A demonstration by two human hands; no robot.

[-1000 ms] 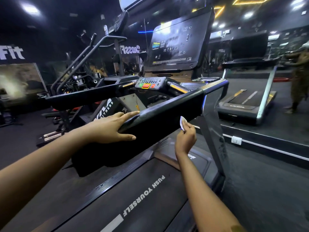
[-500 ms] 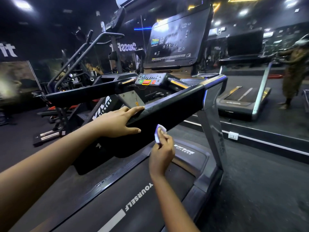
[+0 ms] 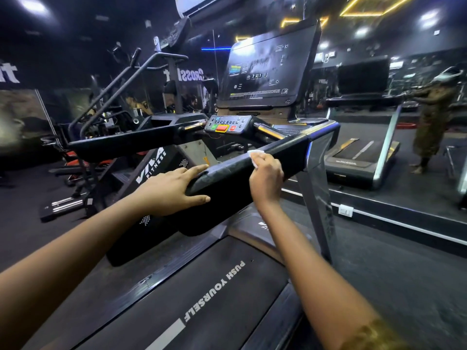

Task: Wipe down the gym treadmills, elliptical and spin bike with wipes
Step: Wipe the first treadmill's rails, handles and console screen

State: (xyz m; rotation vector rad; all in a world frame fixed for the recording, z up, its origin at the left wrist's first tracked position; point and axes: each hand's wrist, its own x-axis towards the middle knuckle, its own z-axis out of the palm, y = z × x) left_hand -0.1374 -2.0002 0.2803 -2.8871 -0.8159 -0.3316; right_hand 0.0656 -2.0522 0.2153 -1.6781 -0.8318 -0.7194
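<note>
I stand on a black treadmill whose belt (image 3: 192,296) reads PUSH YOURSELF. Its right padded handrail (image 3: 283,152) runs from the near centre toward the console. My left hand (image 3: 169,190) rests flat on the near end of that rail, fingers straight over the top and thumb along its side. My right hand (image 3: 266,178) holds a small white wipe (image 3: 255,156) and presses it on top of the rail, a hand's width beyond my left. Ahead are the dark tilted screen (image 3: 265,72) and the button panel (image 3: 226,125).
The left handrail (image 3: 126,142) crosses at mid height. A climbing machine with black rails (image 3: 126,79) stands at the left. A mirror on the right shows another treadmill (image 3: 364,152) and a person (image 3: 432,122). A silver upright (image 3: 318,188) bears the right rail.
My right hand rose from under the right handrail, where it held the wipe against the rail's lower side, up onto the top of the rail. My left hand stayed on the near end.
</note>
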